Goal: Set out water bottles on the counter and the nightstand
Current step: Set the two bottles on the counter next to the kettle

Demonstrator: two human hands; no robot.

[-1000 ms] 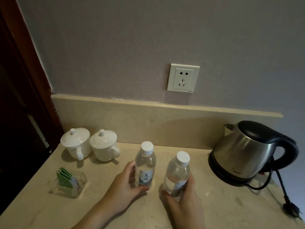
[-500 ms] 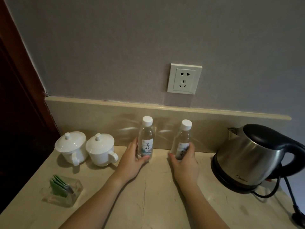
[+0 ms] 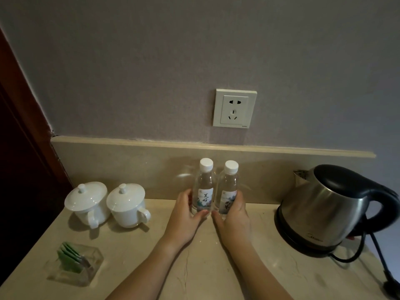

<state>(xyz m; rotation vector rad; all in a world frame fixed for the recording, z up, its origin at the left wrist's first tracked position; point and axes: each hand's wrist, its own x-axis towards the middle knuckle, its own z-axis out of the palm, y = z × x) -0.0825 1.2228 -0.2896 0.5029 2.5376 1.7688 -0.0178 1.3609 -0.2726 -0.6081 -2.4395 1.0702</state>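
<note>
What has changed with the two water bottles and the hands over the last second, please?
Both bottles went from mid-counter back to the backsplash, then together: the left bottle and right bottle now stand side by side. The left hand and right hand still grip them. The lidded cups, kettle and tea-bag holder stayed put.

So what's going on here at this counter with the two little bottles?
A person is setting out two small water bottles at the back of a marble counter. The left hand grips the left water bottle and the right hand grips the right water bottle. Both stand upright, side by side, below the wall socket, between two lidded white cups and an electric kettle.
</note>
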